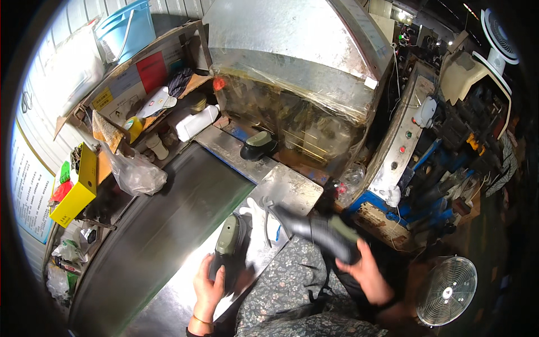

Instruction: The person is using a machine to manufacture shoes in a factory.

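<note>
My left hand is closed around the near end of a black shoe on an olive-green last, held over the bright metal worktop. A small hole shows in the last's top. In my right hand is a second black shoe with an olive-green last, blurred by motion and tilted, its narrow end pointing left. Between the two shoes, metal pincers lie on the worktop beside a white glove. Farther off, a third black shoe on its last stands on the metal ledge by the hood.
A dark conveyor belt runs along the left. Ahead stands a metal hood with a clear plastic curtain. Shelves at left carry a plastic bag, a white bottle and a yellow box. A round fan is at lower right.
</note>
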A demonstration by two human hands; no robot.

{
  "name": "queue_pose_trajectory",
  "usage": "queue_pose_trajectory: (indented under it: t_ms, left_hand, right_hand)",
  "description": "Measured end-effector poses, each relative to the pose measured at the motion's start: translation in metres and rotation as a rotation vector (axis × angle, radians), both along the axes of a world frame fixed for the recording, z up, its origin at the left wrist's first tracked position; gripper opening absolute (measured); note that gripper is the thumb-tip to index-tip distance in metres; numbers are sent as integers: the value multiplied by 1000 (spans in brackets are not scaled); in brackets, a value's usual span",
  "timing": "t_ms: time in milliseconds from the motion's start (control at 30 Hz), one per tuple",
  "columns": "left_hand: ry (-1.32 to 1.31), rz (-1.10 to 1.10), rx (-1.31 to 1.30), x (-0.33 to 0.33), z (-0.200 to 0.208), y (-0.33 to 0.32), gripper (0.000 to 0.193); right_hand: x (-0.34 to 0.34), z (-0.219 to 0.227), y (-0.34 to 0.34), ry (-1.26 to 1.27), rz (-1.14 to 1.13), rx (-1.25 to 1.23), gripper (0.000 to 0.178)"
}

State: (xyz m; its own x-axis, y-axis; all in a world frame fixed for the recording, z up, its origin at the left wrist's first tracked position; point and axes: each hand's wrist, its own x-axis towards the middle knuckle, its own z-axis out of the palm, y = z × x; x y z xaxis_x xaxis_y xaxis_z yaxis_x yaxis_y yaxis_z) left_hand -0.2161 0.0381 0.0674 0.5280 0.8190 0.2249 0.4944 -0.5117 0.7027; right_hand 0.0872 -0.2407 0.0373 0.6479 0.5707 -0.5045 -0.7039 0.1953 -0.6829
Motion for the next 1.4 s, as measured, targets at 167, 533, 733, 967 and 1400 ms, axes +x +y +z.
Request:
queue_pose_trajectory:
  t_ms: [167, 533, 733, 967, 1400]
  left_hand:
    - [227, 21, -102, 20, -25, 10, 85]
    - [-546, 39, -990, 42, -23, 28, 52]
    - [-926, -433, -1416, 108, 1, -68, 72]
    - [62, -926, -826, 76, -16, -97, 56]
    - [89, -722, -529, 66, -82, -129, 22]
  right_hand:
    - [88, -16, 169, -457, -18, -85, 48]
    - [-98, -44, 151, -422, 795, 73, 77]
    - [-60, 69, 65, -157, 396, 149, 84]
    - [82, 141, -113, -899, -112, -93, 85]
    - [271, 197, -283, -1297, -390, -1356, 83]
